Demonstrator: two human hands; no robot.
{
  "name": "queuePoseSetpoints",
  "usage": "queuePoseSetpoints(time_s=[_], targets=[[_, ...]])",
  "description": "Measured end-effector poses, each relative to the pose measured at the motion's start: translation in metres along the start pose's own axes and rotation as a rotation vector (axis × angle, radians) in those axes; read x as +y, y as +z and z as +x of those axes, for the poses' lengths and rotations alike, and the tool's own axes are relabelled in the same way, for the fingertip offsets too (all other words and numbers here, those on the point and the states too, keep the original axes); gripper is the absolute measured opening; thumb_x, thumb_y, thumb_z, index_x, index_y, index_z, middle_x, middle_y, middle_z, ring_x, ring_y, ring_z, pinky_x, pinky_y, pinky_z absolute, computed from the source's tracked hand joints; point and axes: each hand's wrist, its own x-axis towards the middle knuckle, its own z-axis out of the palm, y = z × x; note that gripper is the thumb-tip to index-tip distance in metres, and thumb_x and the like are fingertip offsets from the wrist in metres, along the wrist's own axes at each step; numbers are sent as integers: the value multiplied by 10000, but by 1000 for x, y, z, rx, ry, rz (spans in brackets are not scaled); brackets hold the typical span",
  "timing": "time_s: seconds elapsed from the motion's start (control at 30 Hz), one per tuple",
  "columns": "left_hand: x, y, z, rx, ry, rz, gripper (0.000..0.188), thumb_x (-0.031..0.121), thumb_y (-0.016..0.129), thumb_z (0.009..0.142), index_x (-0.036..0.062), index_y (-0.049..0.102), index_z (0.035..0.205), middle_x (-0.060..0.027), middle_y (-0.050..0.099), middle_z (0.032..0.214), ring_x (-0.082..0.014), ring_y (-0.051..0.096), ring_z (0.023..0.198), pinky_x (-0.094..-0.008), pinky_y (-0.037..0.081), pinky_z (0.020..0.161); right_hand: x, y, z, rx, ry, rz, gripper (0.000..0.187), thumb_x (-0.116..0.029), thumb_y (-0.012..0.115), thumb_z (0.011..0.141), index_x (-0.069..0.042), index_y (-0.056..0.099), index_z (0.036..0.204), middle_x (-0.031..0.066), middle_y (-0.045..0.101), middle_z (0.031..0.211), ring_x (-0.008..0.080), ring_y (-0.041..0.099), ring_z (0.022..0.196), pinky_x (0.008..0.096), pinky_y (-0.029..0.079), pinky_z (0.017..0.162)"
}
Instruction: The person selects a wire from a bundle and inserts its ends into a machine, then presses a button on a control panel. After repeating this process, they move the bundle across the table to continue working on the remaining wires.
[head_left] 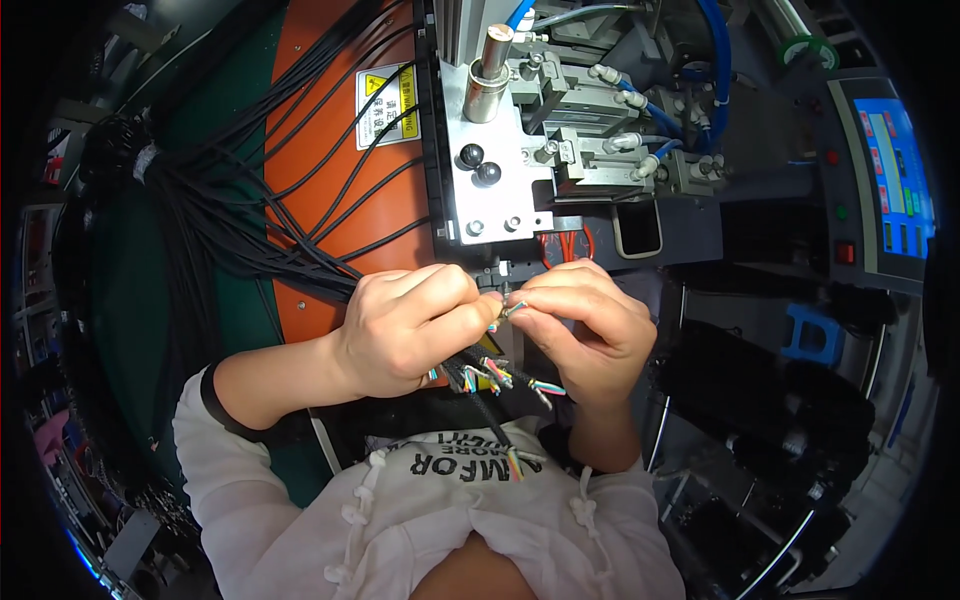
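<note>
My left hand (415, 320) is closed, its thumb and forefinger pinching a cable close to its stripped end. Opposite it, my right hand (590, 320) pinches the thin coloured wires (517, 309) that fan out from the same end. The fingertips of both hands nearly meet just below the metal machine head (492, 190). Under my hands hangs a bunch of black cables, their stripped ends (490, 375) showing coloured wires and pale shielding. One more cable end (514, 464) dangles lower, in front of my shirt. The fingers hide part of the held cable.
Many black cables (230, 240) run from a tied bundle at the left across an orange plate (330, 195) and a green mat (235, 100). Pneumatic cylinders (600, 165) with blue hoses stand behind. A control screen (895, 180) is at the right, above a blue stool (812, 335).
</note>
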Motion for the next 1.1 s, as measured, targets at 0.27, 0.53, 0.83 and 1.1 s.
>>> queuePoseSetpoints(time_s=[0.27, 0.53, 0.83, 1.1], targets=[[3, 3, 1, 106, -44, -75, 258, 69, 748, 668, -17, 637, 885, -79, 574, 719, -195, 590, 554, -282, 446, 463, 3, 19, -9, 115, -53, 20, 134, 35, 725, 744, 22, 665, 864, 69, 662, 770, 178, 621, 705, 282, 481, 659], [-1, 3, -2, 35, 32, 9, 298, 113, 720, 673, -3, 644, 937, -67, 589, 735, -202, 598, 565, -288, 462, 481, -3, -5, -2, -25, 231, 239, 80, 20, 714, 759, 14, 661, 819, 78, 656, 765, 168, 619, 720, 269, 478, 662], [6, 15, -5, -120, -142, 238, 365, 141, 674, 652, 9, 677, 993, -28, 589, 795, -141, 597, 647, -251, 449, 496, 28, -11, -14, -55, 186, -203, 82, 59, 692, 743, 36, 639, 801, 99, 647, 790, 164, 601, 736, 269, 465, 683], [6, 18, -6, -165, -48, 424, 387, 95, 636, 659, 30, 692, 1037, 10, 550, 763, -90, 501, 583, -219, 385, 455, 45, 2, -12, -7, 205, -306, 67, 15, 664, 768, 12, 598, 767, 87, 591, 714, 195, 560, 653, 300, 446, 612]])
